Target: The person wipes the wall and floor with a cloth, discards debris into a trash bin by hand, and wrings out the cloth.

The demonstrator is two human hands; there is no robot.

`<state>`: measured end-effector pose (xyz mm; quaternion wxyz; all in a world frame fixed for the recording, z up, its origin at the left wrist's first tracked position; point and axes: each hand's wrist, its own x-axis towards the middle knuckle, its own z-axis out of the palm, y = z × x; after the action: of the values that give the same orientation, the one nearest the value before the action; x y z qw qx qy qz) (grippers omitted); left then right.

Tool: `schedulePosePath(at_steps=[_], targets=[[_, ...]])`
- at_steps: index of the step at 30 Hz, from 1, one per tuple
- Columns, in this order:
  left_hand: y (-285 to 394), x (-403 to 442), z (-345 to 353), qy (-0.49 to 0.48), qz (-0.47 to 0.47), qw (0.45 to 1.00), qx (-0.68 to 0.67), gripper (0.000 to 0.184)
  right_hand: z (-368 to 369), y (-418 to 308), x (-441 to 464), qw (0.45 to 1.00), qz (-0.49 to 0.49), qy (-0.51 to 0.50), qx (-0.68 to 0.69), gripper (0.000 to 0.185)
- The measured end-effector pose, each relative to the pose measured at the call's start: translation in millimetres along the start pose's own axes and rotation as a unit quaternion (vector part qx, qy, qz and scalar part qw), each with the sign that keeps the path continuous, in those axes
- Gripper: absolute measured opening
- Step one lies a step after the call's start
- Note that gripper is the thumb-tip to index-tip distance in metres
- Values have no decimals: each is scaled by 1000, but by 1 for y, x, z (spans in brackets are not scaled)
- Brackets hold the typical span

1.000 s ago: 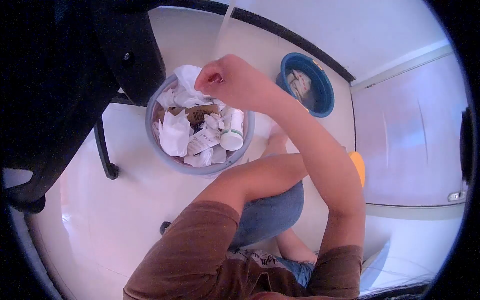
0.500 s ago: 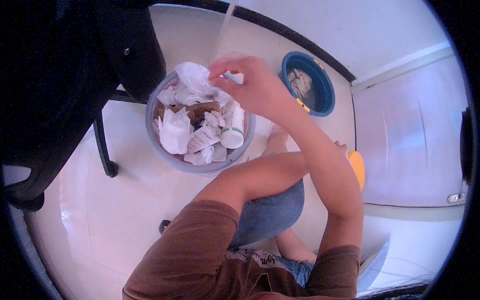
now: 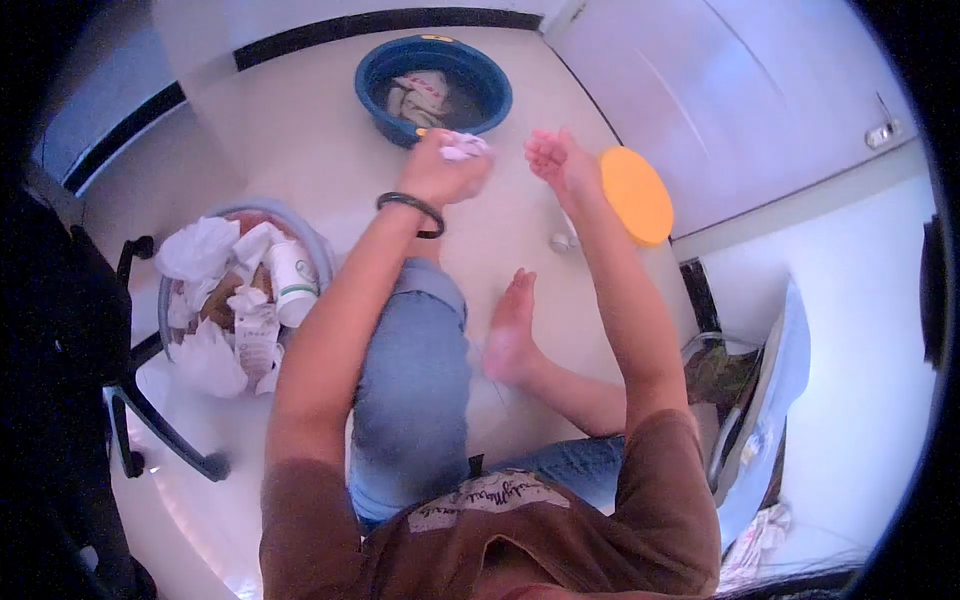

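Note:
My left hand (image 3: 445, 175), with a black band on its wrist, is closed around a crumpled white wad (image 3: 465, 147). I cannot tell whether the wad is tissue or cloth. It is held in front of the near rim of a blue basin (image 3: 497, 112) on the floor. Inside the basin lies a wet-looking pale cloth (image 3: 418, 97). To the right, my right hand (image 3: 562, 165) is raised with its palm showing and fingers loosely bent, slightly blurred; nothing shows in it.
A grey waste bin (image 3: 318, 245), heaped with crumpled paper and a white bottle (image 3: 292, 280), stands at left. Beside it are black chair legs (image 3: 165, 435). A yellow round object (image 3: 637, 197) sits near the door (image 3: 740, 110). My bare foot (image 3: 512, 335) rests below my hands.
The view has swung right. My right hand has left the bin and drawn back to the right. My left hand has come forward near the basin, now holding the white wad.

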<state>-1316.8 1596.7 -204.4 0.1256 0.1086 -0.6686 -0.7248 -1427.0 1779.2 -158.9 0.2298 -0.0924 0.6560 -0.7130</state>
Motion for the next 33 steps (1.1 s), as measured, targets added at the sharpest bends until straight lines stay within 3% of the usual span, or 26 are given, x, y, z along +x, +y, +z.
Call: schedulePosePath(at_steps=[3,6,9,12,15,18,21,24,29,32,33], targets=[[42,-31,-6,69,0,998,-7,51,-27,45,6,999,34,28,-20,49],[20,-17,-24,75,59,995,27,50,-27,83,21,996,79,21,-31,47],[39,-32,-24,52,24,998,-27,48,-5,99,29,994,46,9,-94,46],[40,-43,-23,78,25,993,-80,48,13,130,72,967,-66,-10,-247,47],[25,-44,-26,118,21,990,-79,47,32,150,109,851,-295,22,-434,46],[26,-44,-27,120,15,988,-100,49,44,151,126,863,-177,52,-471,44],[34,-41,-31,93,28,993,-61,54,26,140,102,901,-130,69,-409,41],[25,-34,-39,117,30,992,-43,57,-22,149,84,824,-235,77,-510,37],[33,-39,-16,80,11,997,5,53,-135,102,102,578,-321,143,-737,39],[33,-38,-7,61,6,998,14,53,-178,75,100,507,-206,36,-836,40],[29,-38,-4,62,16,998,18,53,-185,69,98,514,-156,31,-843,41]])
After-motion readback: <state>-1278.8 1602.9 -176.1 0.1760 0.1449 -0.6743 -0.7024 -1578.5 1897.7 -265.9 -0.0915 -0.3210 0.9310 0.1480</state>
